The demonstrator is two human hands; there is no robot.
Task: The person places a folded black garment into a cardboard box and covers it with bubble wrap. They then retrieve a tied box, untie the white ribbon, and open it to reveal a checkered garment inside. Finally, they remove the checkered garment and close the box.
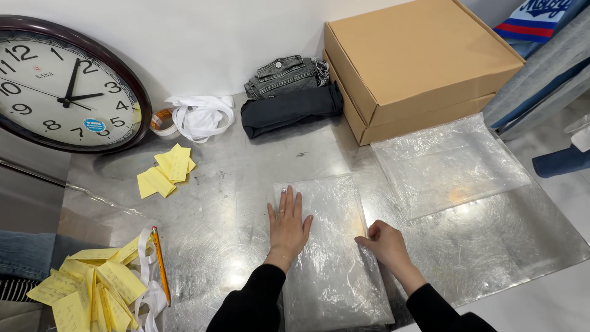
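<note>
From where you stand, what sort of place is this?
Probably a clothing packing station. Both hands, left hand and right hand, rest on a clear plastic bag on a metal table, with folded jeans and a cardboard box behind.

Both hands low in the frame, forearms entering from the bottom edge.

Left hand [287, 224]: sits just left of centre, palm down, laid flat, fingers extended and slightly spread toward the top of the frame, a ring on one finger. Right hand [382, 241]: sits right of centre, fingers curled inward in a pinch, thumb side facing left. Both arms wear black sleeves to the wrist and converge toward the lower centre.
</note>
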